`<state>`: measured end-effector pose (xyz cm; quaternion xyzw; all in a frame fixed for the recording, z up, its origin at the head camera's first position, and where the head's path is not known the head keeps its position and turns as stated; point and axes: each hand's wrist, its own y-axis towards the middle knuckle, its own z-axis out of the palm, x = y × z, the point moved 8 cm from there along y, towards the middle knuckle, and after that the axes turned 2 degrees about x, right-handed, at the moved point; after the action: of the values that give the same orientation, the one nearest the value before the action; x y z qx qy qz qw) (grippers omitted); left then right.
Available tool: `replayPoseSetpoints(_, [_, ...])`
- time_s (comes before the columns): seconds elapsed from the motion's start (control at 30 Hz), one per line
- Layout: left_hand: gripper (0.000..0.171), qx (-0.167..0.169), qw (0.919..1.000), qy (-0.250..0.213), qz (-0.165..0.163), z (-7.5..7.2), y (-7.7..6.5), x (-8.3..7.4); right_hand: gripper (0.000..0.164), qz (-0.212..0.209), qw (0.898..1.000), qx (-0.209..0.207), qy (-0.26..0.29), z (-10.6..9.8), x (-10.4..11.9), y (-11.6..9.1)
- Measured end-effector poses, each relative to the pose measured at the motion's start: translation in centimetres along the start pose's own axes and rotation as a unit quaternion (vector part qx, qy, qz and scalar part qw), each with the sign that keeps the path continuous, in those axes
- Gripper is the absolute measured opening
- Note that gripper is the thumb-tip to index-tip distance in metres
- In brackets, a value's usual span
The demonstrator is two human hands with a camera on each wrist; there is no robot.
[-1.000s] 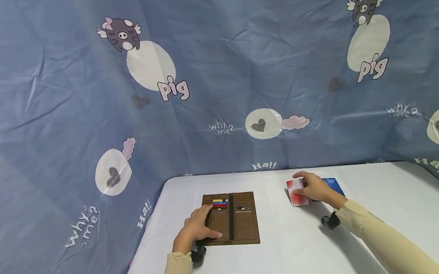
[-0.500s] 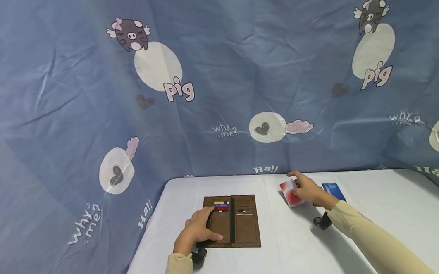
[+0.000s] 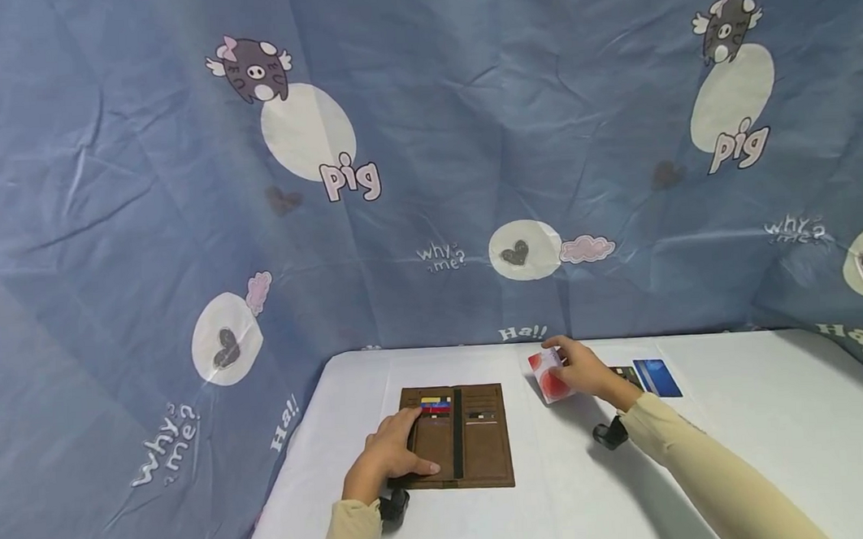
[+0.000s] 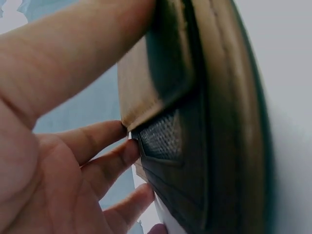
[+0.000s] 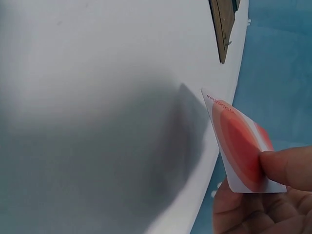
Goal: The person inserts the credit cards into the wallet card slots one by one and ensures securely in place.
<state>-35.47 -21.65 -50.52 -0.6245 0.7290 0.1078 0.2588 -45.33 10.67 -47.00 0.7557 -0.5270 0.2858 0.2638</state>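
A brown bifold wallet point(image 3: 487, 448) lies spread out on the white table, with several colourful cards point(image 3: 435, 404) in its upper left slots. On its left half rests my left hand point(image 3: 388, 455), fingers and thumb spread. In the left wrist view the thumb lies over the wallet's face point(image 4: 234, 97) and fingertips touch its edge. My right hand point(image 3: 587, 373) pinches a red-and-white card point(image 3: 550, 377) between thumb and fingers. The right wrist view shows this card point(image 5: 239, 151) tilted above the tabletop, its shadow beneath.
To the right of the right hand lie a blue card point(image 3: 657, 378) and a dark green card point(image 3: 627, 375), the latter partly covered by the hand. Behind the white table point(image 3: 560, 491) hangs a blue patterned cloth point(image 3: 403, 287).
My right hand has carried the red-and-white card leftward, towards the wallet. The blue and dark green cards show more now. My left hand stays on the wallet.
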Motion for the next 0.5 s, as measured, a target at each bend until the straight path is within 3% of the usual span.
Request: replayPoseSetpoints(0.5, [0.102,-0.004,1.0,-0.004,0.0,0.0,-0.2,-0.2,0.045,-0.002,0.998,-0.003,0.062,2.1,1.7,1.3])
